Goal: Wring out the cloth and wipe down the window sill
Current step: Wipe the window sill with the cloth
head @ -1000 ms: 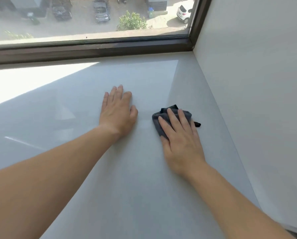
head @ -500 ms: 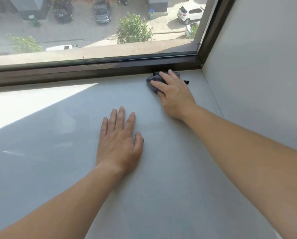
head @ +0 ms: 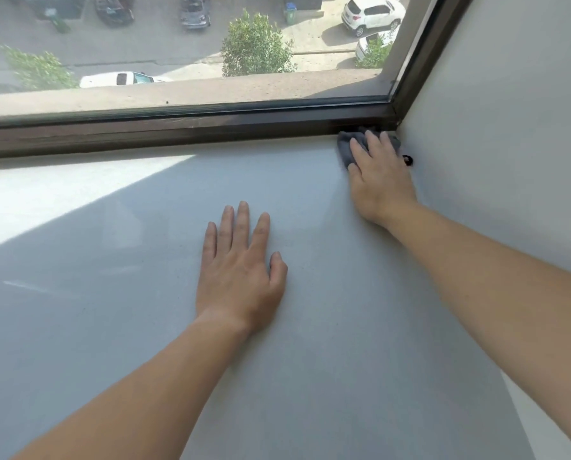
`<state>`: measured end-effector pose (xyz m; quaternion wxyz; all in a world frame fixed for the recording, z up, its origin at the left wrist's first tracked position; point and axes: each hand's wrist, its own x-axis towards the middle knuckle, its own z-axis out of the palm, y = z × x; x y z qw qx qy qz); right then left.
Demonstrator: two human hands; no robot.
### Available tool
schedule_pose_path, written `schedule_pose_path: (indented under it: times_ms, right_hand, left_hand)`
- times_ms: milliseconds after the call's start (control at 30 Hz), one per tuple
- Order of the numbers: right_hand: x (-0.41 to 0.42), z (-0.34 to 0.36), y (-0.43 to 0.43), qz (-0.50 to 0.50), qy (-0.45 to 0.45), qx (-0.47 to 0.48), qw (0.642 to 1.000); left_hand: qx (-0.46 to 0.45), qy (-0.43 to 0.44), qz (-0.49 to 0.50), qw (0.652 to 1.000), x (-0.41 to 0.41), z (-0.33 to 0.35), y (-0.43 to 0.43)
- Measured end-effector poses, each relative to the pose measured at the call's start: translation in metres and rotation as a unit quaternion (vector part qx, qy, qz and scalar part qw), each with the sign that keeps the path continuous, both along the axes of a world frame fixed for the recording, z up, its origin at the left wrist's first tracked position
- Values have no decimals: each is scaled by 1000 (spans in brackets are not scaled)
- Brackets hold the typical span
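Under the flat right hand point(head: 382, 187), the cloth point(head: 344, 147) is pushed farther beyond the flat, empty left hand point(head: 241, 280). The sill point(head: 111, 287) corner is judged reached.

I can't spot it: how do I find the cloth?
Follow the dark brown window frame right to the corner with the white wall. There the right hand presses a crumpled dark grey cloth onto the pale sill. Nothing else on the sill is dark.

A dark grey cloth point(head: 344, 147) is lying against the dark brown window frame point(head: 177, 132). Below that frame, the pale grey sill point(head: 343, 360) is showing a white sunlit patch point(head: 61, 190).
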<state>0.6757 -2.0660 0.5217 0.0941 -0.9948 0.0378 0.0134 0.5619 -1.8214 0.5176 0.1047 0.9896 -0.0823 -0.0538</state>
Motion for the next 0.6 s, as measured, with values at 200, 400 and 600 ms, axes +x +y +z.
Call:
schedule_pose_path:
  times_ms: [200,400,600]
  right_hand:
    - [-24,1,14,-65,-5,14,998]
    - [-53,-1,19,98,8,18,995]
    - [-60,1,6,-67,18,9,998]
  left_hand:
    - [6,-1,-1,1000,1,-1,-2]
    - [16,0,-1,1000,0,-2,-1]
    - [9,-6,-1,1000,2,-3,-3]
